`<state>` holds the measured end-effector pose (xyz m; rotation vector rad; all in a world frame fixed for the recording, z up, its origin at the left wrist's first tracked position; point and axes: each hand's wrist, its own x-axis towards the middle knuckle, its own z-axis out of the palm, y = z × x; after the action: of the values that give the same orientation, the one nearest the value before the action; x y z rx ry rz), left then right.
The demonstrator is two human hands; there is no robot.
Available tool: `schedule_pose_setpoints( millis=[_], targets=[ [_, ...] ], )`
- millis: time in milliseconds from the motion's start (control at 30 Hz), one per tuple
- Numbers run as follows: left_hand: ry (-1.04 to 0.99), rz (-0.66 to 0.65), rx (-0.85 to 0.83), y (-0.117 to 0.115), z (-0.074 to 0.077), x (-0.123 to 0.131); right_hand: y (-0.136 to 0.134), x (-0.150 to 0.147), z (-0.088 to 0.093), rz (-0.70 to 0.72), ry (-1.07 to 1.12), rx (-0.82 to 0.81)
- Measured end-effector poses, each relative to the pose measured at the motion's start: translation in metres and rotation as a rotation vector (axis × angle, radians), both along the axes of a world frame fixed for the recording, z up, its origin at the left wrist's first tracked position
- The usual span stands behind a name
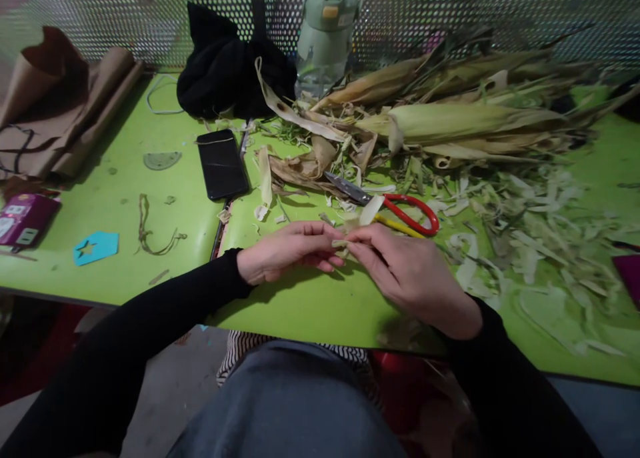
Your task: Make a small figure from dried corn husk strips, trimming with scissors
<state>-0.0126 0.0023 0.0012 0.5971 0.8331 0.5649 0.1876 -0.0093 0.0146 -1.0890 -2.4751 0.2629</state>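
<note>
Your left hand (295,250) and right hand (411,271) pinch a pale husk strip (340,243), just near of the scissors (358,193).

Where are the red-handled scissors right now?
In the head view, the scissors lie just right of centre on the green table, just beyond the right hand, blades pointing up-left, with the corn husk pile behind them.

Around the left hand (290,250) and right hand (413,271), on the tabletop (300,308): water bottle (325,45) at twelve o'clock, corn husks (450,121) between one and two, scissors (354,190) nearer that way, husk shavings (530,245) at three, smartphone (223,165) at ten, cloth (227,71) behind it at eleven.
</note>
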Motion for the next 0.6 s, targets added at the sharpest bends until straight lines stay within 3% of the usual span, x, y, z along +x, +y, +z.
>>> schedule_pose_setpoints(
  millis=[333, 467, 600],
  targets=[
    [-0.046, 0.019, -0.018, -0.0014, 0.0058, -0.0018, -0.003, -0.0012, -0.0023, -0.039, 0.009, 0.132],
    [-0.052, 0.003, -0.03, -0.0035, 0.0024, -0.0015, -0.0042, -0.0025, -0.0046, -0.126, 0.027, 0.124],
    [-0.019, 0.022, -0.026, -0.0051, 0.0016, 0.0003, -0.0025, -0.0016, -0.0025, -0.083, 0.024, 0.104]
  ],
)
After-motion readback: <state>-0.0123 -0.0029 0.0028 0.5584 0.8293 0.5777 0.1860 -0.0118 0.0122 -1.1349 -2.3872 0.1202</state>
